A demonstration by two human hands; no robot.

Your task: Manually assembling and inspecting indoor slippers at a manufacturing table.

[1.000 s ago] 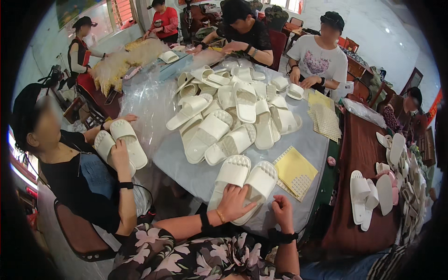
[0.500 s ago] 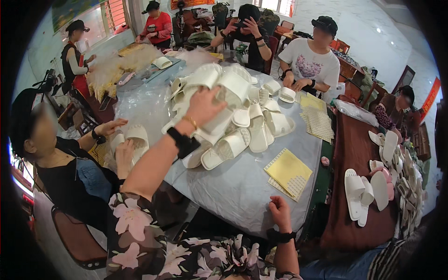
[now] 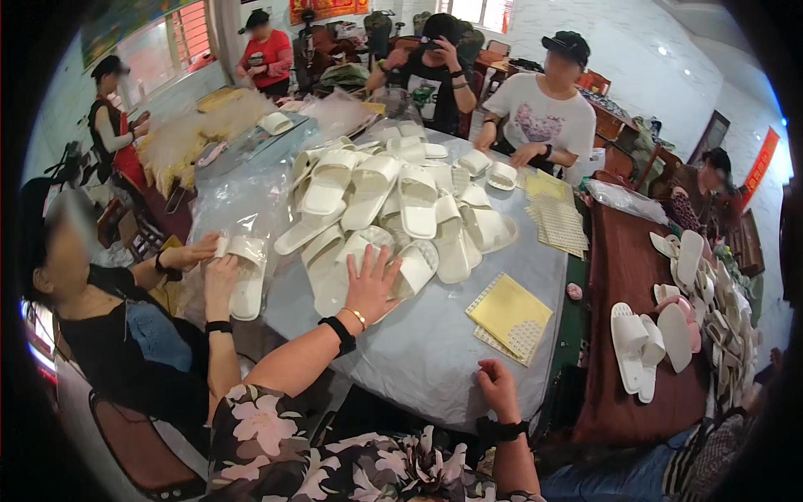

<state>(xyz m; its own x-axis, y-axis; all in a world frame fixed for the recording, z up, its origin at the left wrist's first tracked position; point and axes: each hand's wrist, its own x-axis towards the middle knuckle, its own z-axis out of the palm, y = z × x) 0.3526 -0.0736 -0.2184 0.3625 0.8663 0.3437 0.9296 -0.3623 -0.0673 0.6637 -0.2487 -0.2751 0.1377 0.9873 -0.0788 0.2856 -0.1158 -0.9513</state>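
Observation:
A pile of cream slippers (image 3: pixel 368 188) lies in the middle of the covered table. My left hand (image 3: pixel 370 289) is spread flat, fingers apart, against a slipper (image 3: pixel 411 272) at the pile's near edge; it grips nothing. By the table's front edge, my right hand (image 3: pixel 499 386) rests with its fingers curled in and nothing visible in them. The nearest things to it are yellow sticker sheets (image 3: pixel 506 305) lying on the table. Dark bands circle both wrists, and a bracelet sits on the left one.
At my left, a co-worker handles a slipper (image 3: pixel 248 293). Another person in a white shirt reaches onto the table's far side, near more sticker sheets (image 3: pixel 556 213). A brown-covered table (image 3: pixel 619 293) with loose slippers stands at the right. Clear plastic bags (image 3: pixel 234 201) lie at the far left.
My left hand has come down and nearer from the top of the pile, and its fingers have spread. The slippers it was on now lie lower across the pile. My right hand has barely moved.

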